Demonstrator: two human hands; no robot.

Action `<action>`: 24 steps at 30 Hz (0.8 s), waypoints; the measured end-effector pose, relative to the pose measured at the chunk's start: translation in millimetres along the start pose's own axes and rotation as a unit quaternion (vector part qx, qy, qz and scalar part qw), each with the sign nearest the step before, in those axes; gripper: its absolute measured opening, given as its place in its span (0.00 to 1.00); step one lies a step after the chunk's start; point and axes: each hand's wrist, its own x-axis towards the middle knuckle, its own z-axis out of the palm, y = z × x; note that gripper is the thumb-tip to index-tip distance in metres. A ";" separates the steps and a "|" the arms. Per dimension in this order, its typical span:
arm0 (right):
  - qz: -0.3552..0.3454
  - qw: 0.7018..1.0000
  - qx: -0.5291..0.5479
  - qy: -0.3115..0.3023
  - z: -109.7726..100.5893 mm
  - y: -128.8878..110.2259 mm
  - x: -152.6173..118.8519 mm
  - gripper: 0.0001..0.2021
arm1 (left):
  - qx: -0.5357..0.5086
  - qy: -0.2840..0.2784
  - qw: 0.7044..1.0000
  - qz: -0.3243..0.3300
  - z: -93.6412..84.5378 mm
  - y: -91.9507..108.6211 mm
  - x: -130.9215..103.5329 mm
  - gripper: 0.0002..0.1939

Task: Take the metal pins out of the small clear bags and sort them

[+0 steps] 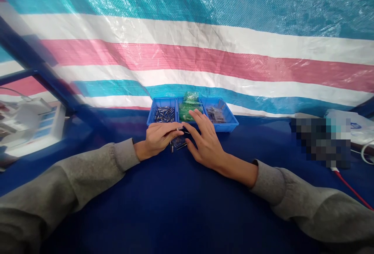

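Note:
My left hand (159, 140) is closed in a pinch, thumb against index finger, on a small shiny metal pin (180, 128). My right hand (208, 141) has its fingers spread, and its index fingertip comes close to the pinched pin; whether it touches cannot be made out. Several loose metal pins (181, 146) lie on the blue table below and between the hands, partly hidden by the fingers. Just beyond stand blue bins: the left bin (149, 118) holds many metal pins (165, 113), and the middle one holds green plastic packaging (190, 109).
The right-hand blue bin (233, 123) contains small greyish pieces or packets. A white power strip (43, 129) stands at the left. To the right are a pixelated dark object (324, 141), a red cable (352, 187) and a white plastic bag (356, 123). A striped tarp (204, 59) hangs behind.

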 end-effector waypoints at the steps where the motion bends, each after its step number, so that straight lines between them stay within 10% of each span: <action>1: -0.001 1.000 0.004 0.003 -0.3 0.0 0.1 0.21 | -0.008 -0.004 1.000 -0.001 -0.2 0.0 -0.1 0.06; 24: 0.002 0.991 0.081 0.103 -10.6 -2.6 3.3 0.06 | -0.033 -0.049 0.998 0.000 1.0 -1.2 0.6 0.11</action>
